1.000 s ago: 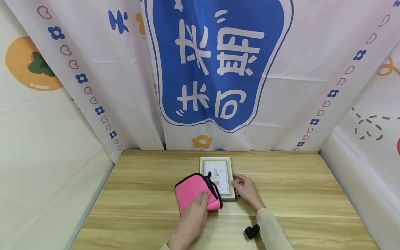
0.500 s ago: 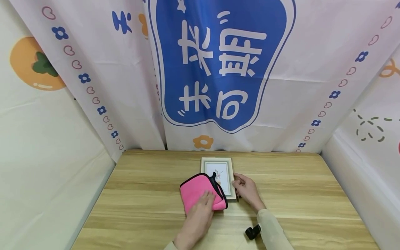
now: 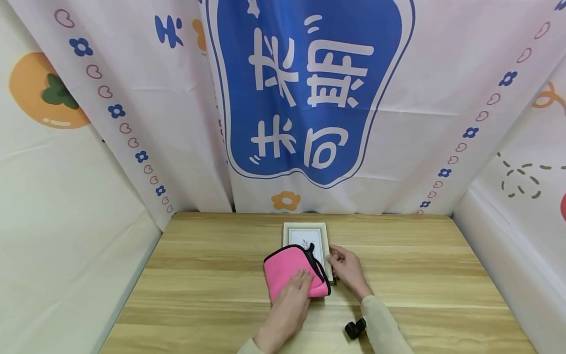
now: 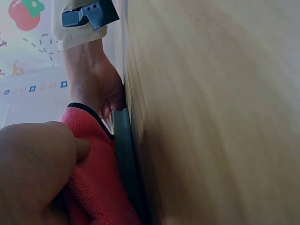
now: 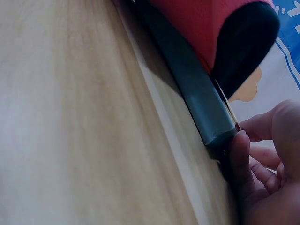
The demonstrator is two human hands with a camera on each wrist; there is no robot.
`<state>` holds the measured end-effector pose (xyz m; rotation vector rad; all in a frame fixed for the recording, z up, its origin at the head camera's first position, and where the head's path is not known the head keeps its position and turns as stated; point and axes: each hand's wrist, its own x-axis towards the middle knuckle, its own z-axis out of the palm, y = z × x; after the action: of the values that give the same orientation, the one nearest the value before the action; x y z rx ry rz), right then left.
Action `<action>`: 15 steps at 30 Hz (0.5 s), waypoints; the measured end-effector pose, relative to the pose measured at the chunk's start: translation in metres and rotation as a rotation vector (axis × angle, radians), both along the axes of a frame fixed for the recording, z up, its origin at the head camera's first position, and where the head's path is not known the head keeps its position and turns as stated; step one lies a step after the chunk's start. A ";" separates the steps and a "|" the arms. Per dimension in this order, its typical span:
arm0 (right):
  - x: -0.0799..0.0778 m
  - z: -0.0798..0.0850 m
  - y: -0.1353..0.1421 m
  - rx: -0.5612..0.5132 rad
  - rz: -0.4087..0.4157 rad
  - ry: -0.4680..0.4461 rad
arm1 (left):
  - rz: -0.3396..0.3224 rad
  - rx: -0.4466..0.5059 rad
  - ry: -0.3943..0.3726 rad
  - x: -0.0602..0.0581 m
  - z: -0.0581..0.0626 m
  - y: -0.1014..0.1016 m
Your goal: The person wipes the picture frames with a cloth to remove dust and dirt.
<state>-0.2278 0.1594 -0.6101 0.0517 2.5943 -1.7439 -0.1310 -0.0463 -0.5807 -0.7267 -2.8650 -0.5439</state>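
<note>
A folded pink fleece cloth [image 3: 285, 265] with black edging and a small black loop covers much of a cream picture frame [image 3: 324, 246] in the head view. My left hand [image 3: 289, 300] rests on the cloth, its fingers stretched together over the top. The frame lies flat on the table, and the upper part of its white print shows past the cloth. My right hand [image 3: 348, 268] pinches the frame's right edge between thumb and fingers. The right wrist view shows that thumb [image 5: 240, 157] at the frame's dark side [image 5: 208, 115]. The left wrist view has the cloth [image 4: 101, 168] sloping over it.
The wood-grain table [image 3: 212, 275] ends at a hanging white curtain [image 3: 185, 147] with blue printing. White fabric walls stand at left and right. A small black device [image 3: 355, 328] sits at the right sleeve.
My left hand and the pink cloth have slid to the right across the frame, covering more of the print. The right hand and the frame have stayed in place.
</note>
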 end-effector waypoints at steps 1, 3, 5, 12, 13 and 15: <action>0.000 0.000 0.000 0.001 0.000 0.001 | -0.006 0.003 0.006 0.000 0.000 0.001; 0.000 0.001 0.000 0.003 0.002 0.003 | -0.011 0.002 0.012 -0.001 0.000 0.003; 0.000 0.001 0.000 -0.002 0.003 -0.001 | -0.016 -0.004 0.018 -0.001 0.000 0.006; 0.000 0.001 0.001 -0.003 -0.002 -0.002 | -0.036 -0.046 0.050 -0.002 0.001 0.014; 0.000 0.001 0.001 -0.001 -0.001 -0.002 | -0.038 -0.048 0.049 -0.002 0.000 0.015; 0.000 0.002 0.001 0.008 -0.002 0.003 | -0.041 -0.047 0.047 -0.002 0.000 0.017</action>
<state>-0.2280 0.1605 -0.6085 0.0517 2.6042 -1.7354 -0.1326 -0.0289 -0.5807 -0.7966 -2.8341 -0.4604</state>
